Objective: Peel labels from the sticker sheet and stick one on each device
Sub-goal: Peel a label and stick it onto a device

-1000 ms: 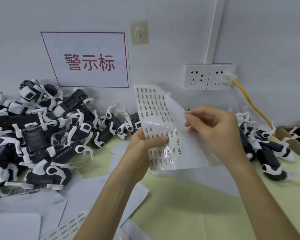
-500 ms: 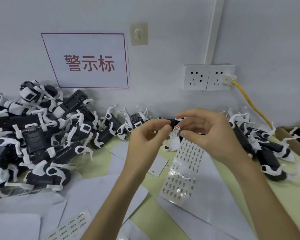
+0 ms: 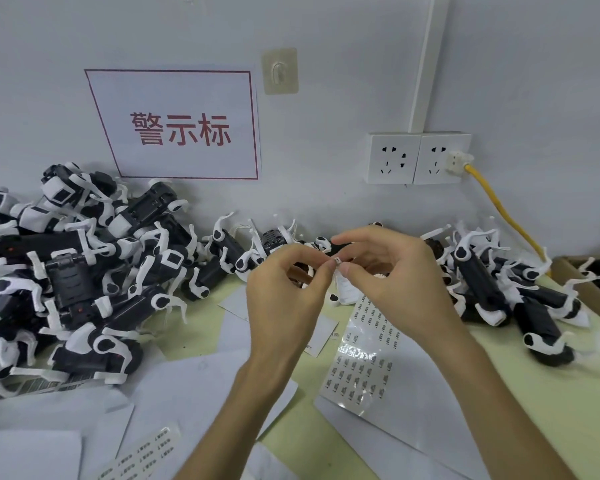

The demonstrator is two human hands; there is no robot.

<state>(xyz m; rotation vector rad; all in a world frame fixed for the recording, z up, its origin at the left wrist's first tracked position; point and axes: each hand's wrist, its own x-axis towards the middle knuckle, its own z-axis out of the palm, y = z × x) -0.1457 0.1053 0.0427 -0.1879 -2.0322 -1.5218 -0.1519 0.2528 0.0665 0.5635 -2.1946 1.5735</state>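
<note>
— Where is the label?
— A small white printed label [image 3: 338, 261] is pinched between the curled fingertips of the left hand [image 3: 284, 292] and the right hand [image 3: 395, 271].
— And the sheet?
— The glossy white sticker sheet [image 3: 361, 362] lies flat on the pale green desk [image 3: 506, 393], near heaped black-and-white plastic devices [image 3: 66, 271].

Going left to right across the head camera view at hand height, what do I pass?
In order: left pile of devices → left hand → label pinched between the fingertips → right hand → right pile of devices → cardboard box at the right edge.
</note>
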